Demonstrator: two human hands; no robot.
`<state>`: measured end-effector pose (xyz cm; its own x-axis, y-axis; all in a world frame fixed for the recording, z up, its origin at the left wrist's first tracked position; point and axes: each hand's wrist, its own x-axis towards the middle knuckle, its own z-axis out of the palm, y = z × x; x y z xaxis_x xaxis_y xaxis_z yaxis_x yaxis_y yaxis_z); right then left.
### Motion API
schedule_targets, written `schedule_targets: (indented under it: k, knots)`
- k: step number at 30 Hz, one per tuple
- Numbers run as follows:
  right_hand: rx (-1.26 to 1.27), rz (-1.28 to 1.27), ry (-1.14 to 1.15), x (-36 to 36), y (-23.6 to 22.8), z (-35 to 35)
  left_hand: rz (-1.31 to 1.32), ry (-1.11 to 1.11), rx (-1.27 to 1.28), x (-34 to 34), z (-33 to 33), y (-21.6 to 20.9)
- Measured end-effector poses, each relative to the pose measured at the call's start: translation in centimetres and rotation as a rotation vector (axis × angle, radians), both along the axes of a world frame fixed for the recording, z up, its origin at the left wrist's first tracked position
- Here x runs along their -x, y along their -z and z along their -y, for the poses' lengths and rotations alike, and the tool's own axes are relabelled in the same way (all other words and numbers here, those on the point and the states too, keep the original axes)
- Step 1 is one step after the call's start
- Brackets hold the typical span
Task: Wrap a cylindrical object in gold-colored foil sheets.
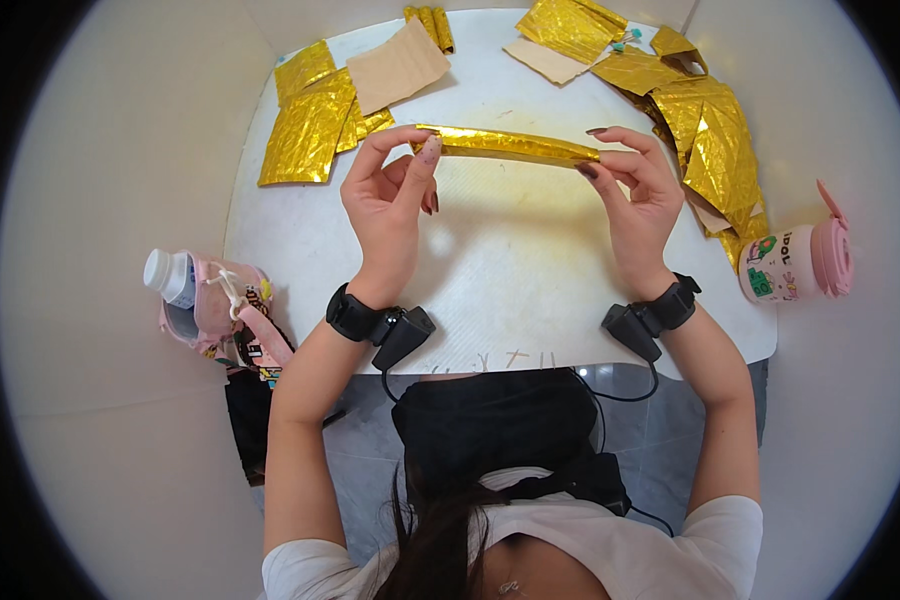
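Between my two hands a narrow folded strip of shiny gold foil paper (515, 144) is stretched out level above the white table. My left hand (390, 185) pinches its left end between thumb and fingers. At the other end, my right hand (642, 188) grips the strip with thumb and fingers, the index finger lifted off it. Past my left hand lie gold foil sheets (308, 130) and a piece of beige paper (400, 68). More gold foil sheets (715, 150) are heaped beyond my right hand.
A pink pouch (215, 305) holding a white-capped bottle (173, 277) stands at the table's left edge. On the right is a pink and white cup (795, 262) with a lid. Small teal bits (628, 38) lie on the far foil. Pale walls flank the white table (500, 290).
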<state>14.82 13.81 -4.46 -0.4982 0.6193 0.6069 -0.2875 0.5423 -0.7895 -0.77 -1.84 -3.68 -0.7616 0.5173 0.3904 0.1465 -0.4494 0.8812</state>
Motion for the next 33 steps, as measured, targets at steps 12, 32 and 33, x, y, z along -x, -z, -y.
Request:
schedule_targets:
  k: [12, 32, 33]
  knots:
    - [-0.002, 0.111, -0.148, -0.1, 0.3, 0.0, -0.068, 0.015, -0.112, 1.7, -0.2, 1.1]
    - [0.261, 0.374, -0.585, 0.2, -2.1, 1.8, -0.645, 0.222, 0.126, 0.7, -0.1, 1.1]
    - [0.258, 0.500, -0.608, 0.0, -2.2, 1.8, -0.678, 0.243, 0.127, 0.7, -0.1, 1.2]
